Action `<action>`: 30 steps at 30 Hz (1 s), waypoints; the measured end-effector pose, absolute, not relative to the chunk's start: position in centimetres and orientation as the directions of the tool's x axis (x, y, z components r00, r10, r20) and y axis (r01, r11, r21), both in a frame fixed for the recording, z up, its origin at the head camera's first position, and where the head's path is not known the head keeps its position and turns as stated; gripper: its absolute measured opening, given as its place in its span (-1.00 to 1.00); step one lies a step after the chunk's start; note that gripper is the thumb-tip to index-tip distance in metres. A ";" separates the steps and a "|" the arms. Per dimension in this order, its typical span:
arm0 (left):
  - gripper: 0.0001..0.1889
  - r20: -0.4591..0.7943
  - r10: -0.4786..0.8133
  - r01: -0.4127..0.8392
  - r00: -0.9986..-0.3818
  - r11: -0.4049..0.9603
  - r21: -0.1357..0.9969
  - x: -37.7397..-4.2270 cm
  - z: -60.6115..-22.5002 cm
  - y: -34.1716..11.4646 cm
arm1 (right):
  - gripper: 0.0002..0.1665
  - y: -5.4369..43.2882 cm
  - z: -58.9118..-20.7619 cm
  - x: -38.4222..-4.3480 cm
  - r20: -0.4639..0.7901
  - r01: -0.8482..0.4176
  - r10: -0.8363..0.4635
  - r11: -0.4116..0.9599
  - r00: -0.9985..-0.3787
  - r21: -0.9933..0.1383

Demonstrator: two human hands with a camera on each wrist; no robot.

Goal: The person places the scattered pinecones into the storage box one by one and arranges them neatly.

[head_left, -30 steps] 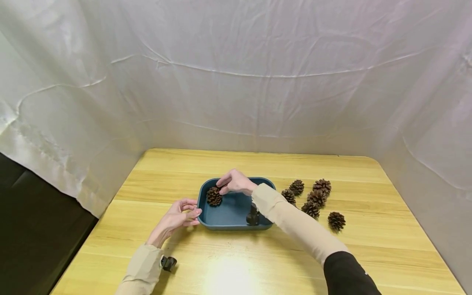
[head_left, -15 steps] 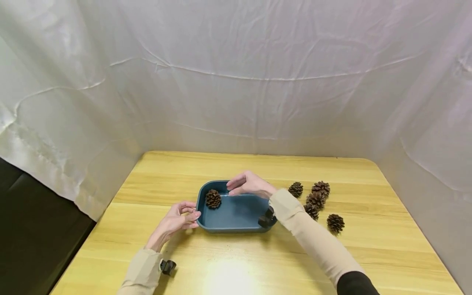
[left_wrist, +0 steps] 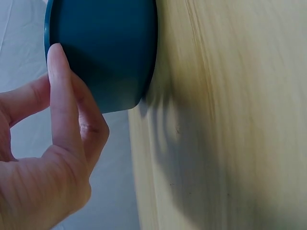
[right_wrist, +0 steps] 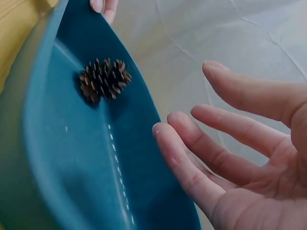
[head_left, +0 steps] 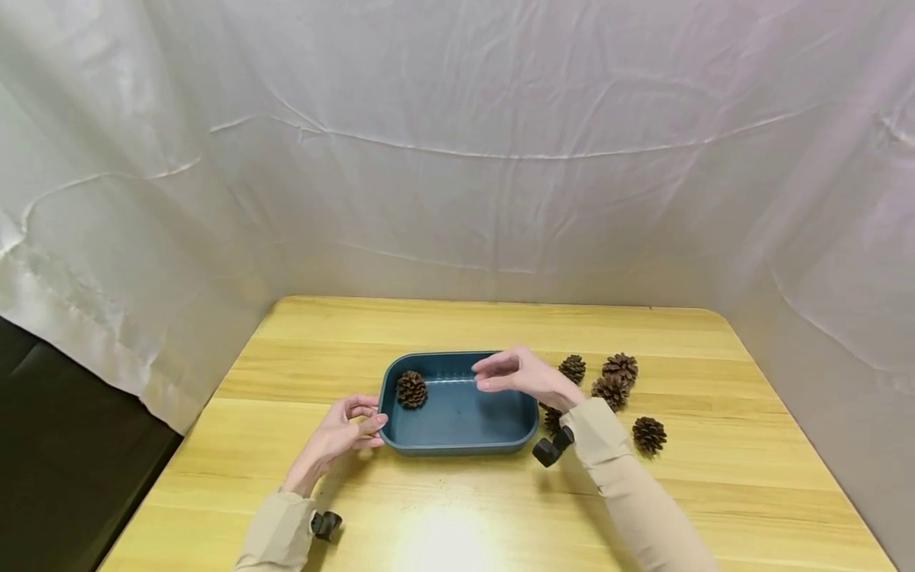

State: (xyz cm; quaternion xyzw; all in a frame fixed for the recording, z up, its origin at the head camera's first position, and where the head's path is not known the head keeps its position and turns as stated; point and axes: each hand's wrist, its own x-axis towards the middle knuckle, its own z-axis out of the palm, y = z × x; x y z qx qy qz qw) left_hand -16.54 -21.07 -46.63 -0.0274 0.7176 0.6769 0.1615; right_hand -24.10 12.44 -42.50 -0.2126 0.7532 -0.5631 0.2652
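Note:
A dark blue rectangular plastic bin (head_left: 457, 449) sits on the wooden table, one brown pine cone (head_left: 411, 389) lying in its left end. At that end my left hand (head_left: 346, 433) pinches the bin's wall; the left wrist view has the thumb (left_wrist: 60, 96) inside the rim and other fingers behind it. Over the right part of the bin hovers my right hand (head_left: 525, 377), its fingers loosely bent and nothing between them. In the right wrist view, these fingers (right_wrist: 177, 155) are spread beside the rim, away from the pine cone (right_wrist: 103, 79).
To the right of the bin, several pine cones (head_left: 611, 389) lie on the table (head_left: 750, 445), one (head_left: 649, 435) apart from the others. My right forearm partly covers this group. A pale cloth curtain (head_left: 457, 199) hangs behind the table and along its sides.
My right hand has drawn away from the pine cone in the bin and moved rightward, leaving the cone behind. My left hand keeps its hold on the bin.

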 end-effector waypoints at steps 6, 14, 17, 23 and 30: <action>-0.50 -0.262 0.143 -0.251 -0.954 0.091 0.964 -16.3 -46.5 -20.8 | -0.40 15.6 -43.3 -22.8 -0.104 -0.040 -0.596 0.223 -0.796 -0.974; -0.54 -0.270 0.108 -0.258 -0.957 0.108 0.960 -15.9 -46.5 -20.8 | -0.34 19.9 -44.4 -21.3 -0.076 0.002 -0.513 0.143 -0.855 -0.990; -0.54 -0.265 0.108 -0.254 -0.958 0.112 0.961 -15.9 -46.5 -20.8 | -0.35 21.5 -44.5 -20.9 -0.048 -0.012 -0.471 0.124 -0.881 -0.992; -0.53 -0.255 0.107 -0.243 -0.961 0.110 0.964 -15.9 -46.6 -20.8 | -0.36 24.9 -44.6 -20.0 0.042 -0.089 -0.464 0.080 -0.885 -0.993; -0.52 -0.253 0.116 -0.241 -0.960 0.108 0.964 -16.0 -46.6 -20.9 | -0.41 28.6 -45.1 -18.9 0.103 -0.147 -0.414 0.075 -0.905 -0.986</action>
